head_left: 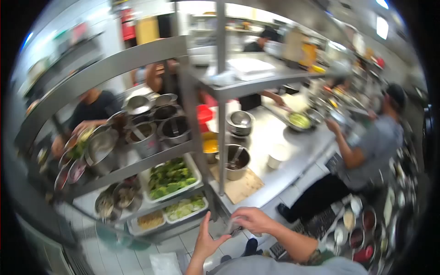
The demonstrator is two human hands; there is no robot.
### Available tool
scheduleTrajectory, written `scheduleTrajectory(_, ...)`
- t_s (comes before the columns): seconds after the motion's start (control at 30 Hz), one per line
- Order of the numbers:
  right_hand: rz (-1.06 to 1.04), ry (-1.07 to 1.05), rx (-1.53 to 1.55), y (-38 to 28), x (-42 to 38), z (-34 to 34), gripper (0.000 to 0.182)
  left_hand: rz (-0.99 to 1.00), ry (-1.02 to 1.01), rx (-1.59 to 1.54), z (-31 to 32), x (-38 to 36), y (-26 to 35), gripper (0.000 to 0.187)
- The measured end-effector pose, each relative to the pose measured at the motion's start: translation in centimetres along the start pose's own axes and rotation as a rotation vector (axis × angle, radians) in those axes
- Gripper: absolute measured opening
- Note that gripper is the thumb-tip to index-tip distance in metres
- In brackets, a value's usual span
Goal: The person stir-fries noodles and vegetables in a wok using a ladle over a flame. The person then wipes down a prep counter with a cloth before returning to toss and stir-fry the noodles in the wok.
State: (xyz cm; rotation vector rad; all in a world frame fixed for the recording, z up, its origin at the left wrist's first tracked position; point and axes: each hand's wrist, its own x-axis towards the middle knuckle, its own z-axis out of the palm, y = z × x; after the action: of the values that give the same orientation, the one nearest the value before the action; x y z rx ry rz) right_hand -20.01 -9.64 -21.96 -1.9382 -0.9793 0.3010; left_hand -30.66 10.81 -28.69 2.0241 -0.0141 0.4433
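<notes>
My left hand (207, 240) is raised in front of me, with fingers stretched up and the thumb spread away from them. Close beside it, my right hand (253, 220) has its fingers closed on a thin, translucent, crumpled plastic piece (233, 225). Its exact kind is too blurred to make out. Both hands are above the tiled floor, just in front of the steel shelving. Nearest to them on the shelves are a white tub of broccoli (170, 178) and a lower tub of pale green cut vegetables (185, 209).
A steel counter (263, 137) bears a pot with a utensil (237, 161), a wooden board (243, 187) and a white cup (276, 156). A co-worker in grey (376, 142) stands at right. Several bowls (357, 229) crowd the lower right. A steel post (222, 101) rises ahead.
</notes>
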Motion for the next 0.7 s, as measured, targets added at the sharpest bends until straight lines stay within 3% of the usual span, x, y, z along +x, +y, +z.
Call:
scheduleTrajectory(0.1,-0.019,-0.086,-0.089,-2.6,0.1,0.3,0.02,0.038,-0.123,-0.106,-0.3,1.5,2.3,0.081)
scheduleTrajectory(0.13,0.002,-0.067,-0.103,-3.1,0.1,0.0,0.02,-0.041,-0.104,-0.162,0.2,1.9,2.8,0.055)
scheduleTrajectory(0.17,0.016,-0.056,-0.119,-3.5,0.1,-0.4,0.021,-0.036,-0.137,-0.173,0.2,2.1,3.0,0.055)
scheduleTrajectory(0.27,0.067,0.018,-0.17,-4.2,-0.6,-2.2,0.022,0.045,-0.22,-0.083,-0.1,3.0,4.7,0.026)
scheduleTrajectory(0.5,0.14,0.092,0.01,-6.8,-3.5,-3.5,0.034,0.199,-0.393,-0.268,2.9,4.6,7.1,0.027)
scheduleTrajectory(0.57,0.031,0.258,-0.032,-6.9,-4.6,-3.8,0.044,0.003,-0.57,-0.22,3.6,5.2,7.3,0.025)
scheduleTrajectory(0.6,-0.036,0.291,0.004,-5.5,-5.4,-3.8,0.051,0.005,-0.593,-0.224,4.1,5.4,7.8,0.025)
scheduleTrajectory(0.63,-0.017,0.303,0.008,-5.0,-6.4,-4.1,0.051,-0.002,-0.55,-0.42,4.7,5.6,8.5,0.023)
scheduleTrajectory(0.67,0.119,0.184,0.004,-4.6,-7.4,-4.8,0.05,-0.019,-0.498,-0.61,5.2,5.9,9.4,0.022)
scheduleTrajectory(0.7,0.251,0.059,0.008,-4.0,-8.4,-5.3,0.049,-0.038,-0.512,-0.605,5.4,6.2,10.1,0.022)
